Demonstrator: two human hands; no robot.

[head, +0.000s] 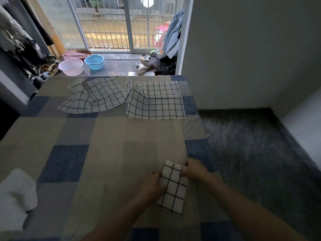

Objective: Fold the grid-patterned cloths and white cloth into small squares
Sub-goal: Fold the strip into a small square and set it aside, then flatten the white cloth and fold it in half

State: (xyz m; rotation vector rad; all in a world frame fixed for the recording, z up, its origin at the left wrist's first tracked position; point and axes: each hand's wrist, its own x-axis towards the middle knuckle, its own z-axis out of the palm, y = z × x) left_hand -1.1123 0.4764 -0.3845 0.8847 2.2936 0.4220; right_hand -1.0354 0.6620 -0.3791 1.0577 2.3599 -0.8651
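A folded grid-patterned cloth [173, 187] lies as a narrow rectangle near the bed's right front edge. My left hand [152, 185] presses on its left side, fingers over the cloth. My right hand [193, 168] pinches its upper right corner. Two more grid-patterned cloths lie at the far end of the bed: a rumpled one [97, 96] on the left and a partly folded one [156, 101] on the right. A white cloth [16, 193] sits bunched at the bed's left front edge.
The bed has a blue, grey and beige checked sheet [97, 153]. Dark floor [251, 153] runs along its right side. Beyond the bed stand a pink basin [70, 66], a blue basin [94, 61] and piles of clothes by a barred sliding door.
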